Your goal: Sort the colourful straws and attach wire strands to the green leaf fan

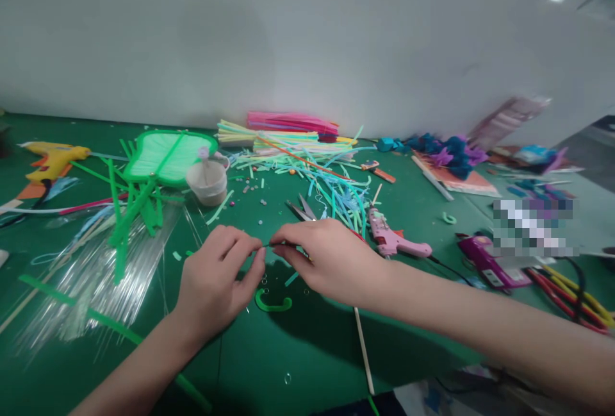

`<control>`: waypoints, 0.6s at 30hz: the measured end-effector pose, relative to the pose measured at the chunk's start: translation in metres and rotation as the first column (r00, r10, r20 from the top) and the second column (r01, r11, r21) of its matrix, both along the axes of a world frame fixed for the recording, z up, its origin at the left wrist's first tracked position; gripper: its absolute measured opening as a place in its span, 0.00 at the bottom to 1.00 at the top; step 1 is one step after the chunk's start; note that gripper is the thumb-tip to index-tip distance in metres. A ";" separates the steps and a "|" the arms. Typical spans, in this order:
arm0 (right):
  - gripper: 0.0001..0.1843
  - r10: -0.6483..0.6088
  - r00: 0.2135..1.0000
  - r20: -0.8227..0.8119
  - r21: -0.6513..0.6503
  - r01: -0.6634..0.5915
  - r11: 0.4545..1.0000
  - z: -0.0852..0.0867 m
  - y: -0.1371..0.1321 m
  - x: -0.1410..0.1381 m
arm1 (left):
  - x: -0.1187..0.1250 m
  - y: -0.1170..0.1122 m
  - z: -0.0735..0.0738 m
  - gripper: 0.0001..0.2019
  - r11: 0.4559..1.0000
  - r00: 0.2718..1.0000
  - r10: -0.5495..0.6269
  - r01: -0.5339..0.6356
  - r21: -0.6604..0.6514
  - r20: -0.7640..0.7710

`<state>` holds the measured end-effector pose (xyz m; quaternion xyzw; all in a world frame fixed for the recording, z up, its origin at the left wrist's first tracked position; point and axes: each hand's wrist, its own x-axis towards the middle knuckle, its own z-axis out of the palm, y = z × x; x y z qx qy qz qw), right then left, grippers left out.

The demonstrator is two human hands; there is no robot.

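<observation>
One green table (pixel 259 365) spans the scene. Above it, the right hand (pixel 336 256) and left hand (pixel 218 275) nearly meet, each closed in a pinch. Scissors (pixel 308 207) lie just beyond; a curved green piece (pixel 273 307) lies on the near side. A thin dark strand (pixel 267 247) (material hard to tell) runs between the hands, gripped by both. Nearer lies a tiny ring (pixel 285 378).

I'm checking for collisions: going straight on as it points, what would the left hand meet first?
Most likely the right hand, which lies just ahead of the left hand, though depth is hard to judge.
</observation>
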<state>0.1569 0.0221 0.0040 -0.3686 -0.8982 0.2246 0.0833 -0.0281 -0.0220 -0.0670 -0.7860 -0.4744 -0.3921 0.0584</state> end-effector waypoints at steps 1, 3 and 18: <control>0.11 -0.041 0.998 -0.053 -0.152 0.033 0.988 0.001 0.000 0.001 | -0.001 -0.001 0.000 0.06 1.000 1.000 -0.013 0.013 0.023 0.002; 0.14 -0.107 0.988 -0.114 -0.507 0.034 0.861 0.006 0.003 0.003 | -0.003 -0.002 0.001 0.10 0.996 0.999 -0.051 0.051 0.077 0.006; 0.09 0.276 0.666 0.694 0.037 -0.415 0.909 0.000 0.023 -0.011 | -0.002 0.012 -0.007 0.10 0.938 0.991 0.123 -0.101 -0.331 0.045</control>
